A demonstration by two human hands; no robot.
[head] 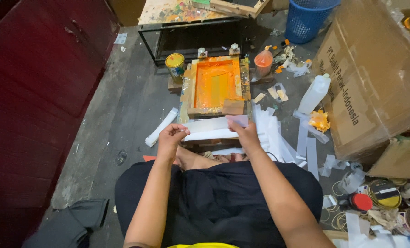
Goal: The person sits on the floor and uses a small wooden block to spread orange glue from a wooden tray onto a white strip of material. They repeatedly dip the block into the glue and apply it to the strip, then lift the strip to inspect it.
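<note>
Seated on a grey concrete floor [122,115], looking down over black-clothed knees [223,193]. Left hand [170,137] closed in a pinch on the left end of a white paper strip [209,125]; right hand [245,133] pinching the right end, thumb on top, fingers curled beneath. Strip held flat and level between both hands, just in front of the near edge of a wooden screen-printing frame [215,85], mesh flooded with orange ink. More white strips [278,138] fanned out on the floor to the right of the hands, one loose strip [161,127] lying to the left. Beside the frame: a yellow-lidded tin [175,65] on the left, an orange-filled squeeze bottle [263,62] on the right, a white plastic bottle [314,93] farther right, against a large cardboard box [375,78]. A blue plastic basket [306,18] behind, a paint-spattered board [177,11] on a dark metal stand. Judging by its look, a very light, thin, limp strip: easily creased, bent or smudged, likely to sag in the middle unless kept taut. Best taken by the two short ends, as here, with fingertips off the middle and well away from wet ink.
</note>
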